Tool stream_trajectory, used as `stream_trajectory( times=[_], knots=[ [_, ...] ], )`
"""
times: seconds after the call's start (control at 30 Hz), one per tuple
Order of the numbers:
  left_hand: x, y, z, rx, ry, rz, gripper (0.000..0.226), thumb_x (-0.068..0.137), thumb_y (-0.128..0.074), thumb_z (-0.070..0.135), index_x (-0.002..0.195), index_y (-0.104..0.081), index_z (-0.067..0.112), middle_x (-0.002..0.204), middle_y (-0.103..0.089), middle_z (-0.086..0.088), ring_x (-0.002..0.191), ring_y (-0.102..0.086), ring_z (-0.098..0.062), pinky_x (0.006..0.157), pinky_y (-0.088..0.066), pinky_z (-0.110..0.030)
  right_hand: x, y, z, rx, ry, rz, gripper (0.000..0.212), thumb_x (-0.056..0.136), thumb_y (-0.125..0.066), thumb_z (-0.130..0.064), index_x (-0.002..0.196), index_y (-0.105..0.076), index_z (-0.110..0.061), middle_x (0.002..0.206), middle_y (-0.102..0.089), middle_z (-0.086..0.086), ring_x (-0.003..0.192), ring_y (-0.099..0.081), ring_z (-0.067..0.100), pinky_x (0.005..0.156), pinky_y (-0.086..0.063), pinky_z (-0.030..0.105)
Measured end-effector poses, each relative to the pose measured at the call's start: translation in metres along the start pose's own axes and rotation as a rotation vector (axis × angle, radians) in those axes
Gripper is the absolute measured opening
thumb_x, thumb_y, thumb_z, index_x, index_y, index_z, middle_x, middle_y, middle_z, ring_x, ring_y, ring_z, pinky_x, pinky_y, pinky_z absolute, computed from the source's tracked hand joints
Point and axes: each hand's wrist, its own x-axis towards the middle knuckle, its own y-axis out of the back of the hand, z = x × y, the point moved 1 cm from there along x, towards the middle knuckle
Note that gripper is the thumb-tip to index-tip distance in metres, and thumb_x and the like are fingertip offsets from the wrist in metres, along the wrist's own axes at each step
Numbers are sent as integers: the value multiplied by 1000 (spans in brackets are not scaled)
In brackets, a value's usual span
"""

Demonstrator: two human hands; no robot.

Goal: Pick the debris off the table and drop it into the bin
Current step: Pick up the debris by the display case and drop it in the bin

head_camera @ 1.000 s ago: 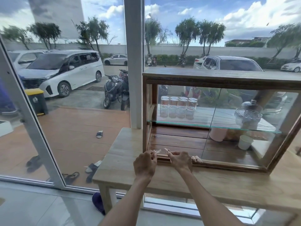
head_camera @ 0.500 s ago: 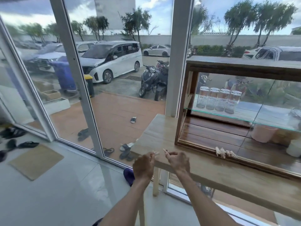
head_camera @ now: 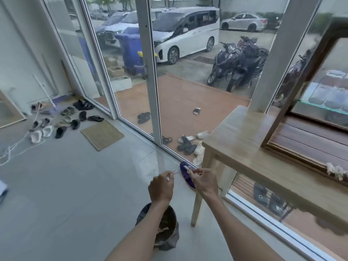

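Both hands are out in front of the person, away from the pale wooden tabletop (head_camera: 243, 140) and over the grey tiled floor. The left hand (head_camera: 161, 189) is closed into a loose fist with a small pale scrap of debris (head_camera: 174, 173) poking out between thumb and forefinger. The right hand (head_camera: 204, 182) is pinched shut the same way on another whitish crumpled bit (head_camera: 188, 168) held at its fingertips. Each is a fingertip pinch with the other fingers curled in.

Below the left forearm stands the dark round bin with a grey liner (head_camera: 167, 232), on the floor just beside the table leg; something brownish already lies inside. The hands look to be forward of its mouth rather than above it, so I'd say the drop has not come yet.

The scraps look feather-light and limp, like torn tissue or thin paper. I'd guess they would crush to nothing under any squeeze and drift sideways if let go from high up, so a low release close over the rim would suit them. Taking them anywhere along their body seems fine; they are too flimsy to have a proper handle.

More is left: a small heap of pale, ragged debris (head_camera: 337, 171) sits on the tabletop at the far right, against the lower frame of the dark wooden glass-fronted cabinet (head_camera: 301, 147). It looks loose and crumbly, best gathered by pinching clumps.
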Motion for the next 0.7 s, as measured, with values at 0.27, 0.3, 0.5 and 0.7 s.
stream_trajectory(
  times=[0.27, 0.3, 0.5, 0.7],
  knots=[
    [-23, -20, -101, 102, 204, -80, 25, 95, -51, 35, 105, -73, 27, 92, -74, -5, 84, -67, -28, 67, -52, -35, -28, -90, 37, -63, -117, -206, 31, 85, -67, -55, 88, -80, -28, 87, -77, -11, 80, -70, 11, 65, -45, 23],
    [-26, -24, -111, 106, 223, -92, 25, 95, -50, 35, 101, -73, 27, 90, -74, -5, 84, -67, -29, 68, -52, -35, -31, -98, 41, -73, -122, -211, 32, 85, -66, -57, 87, -80, -28, 90, -77, -11, 81, -70, 11, 66, -45, 23],
    [-38, -53, -165, 192, 306, -157, 26, 94, -47, 37, 82, -66, 24, 77, -69, -4, 73, -64, -30, 58, -47, -34, -37, -144, 72, -141, -196, -241, 36, 83, -64, -62, 88, -79, -30, 94, -76, -7, 87, -71, 18, 67, -46, 25],
    [-36, -77, -200, 228, 357, -227, 30, 94, -50, 36, 71, -61, 19, 62, -61, -1, 61, -56, -26, 53, -47, -34, -28, -175, 90, -145, -248, -282, 28, 82, -68, -57, 87, -78, -31, 86, -72, -6, 74, -60, 12, 65, -43, 27]
  ],
)
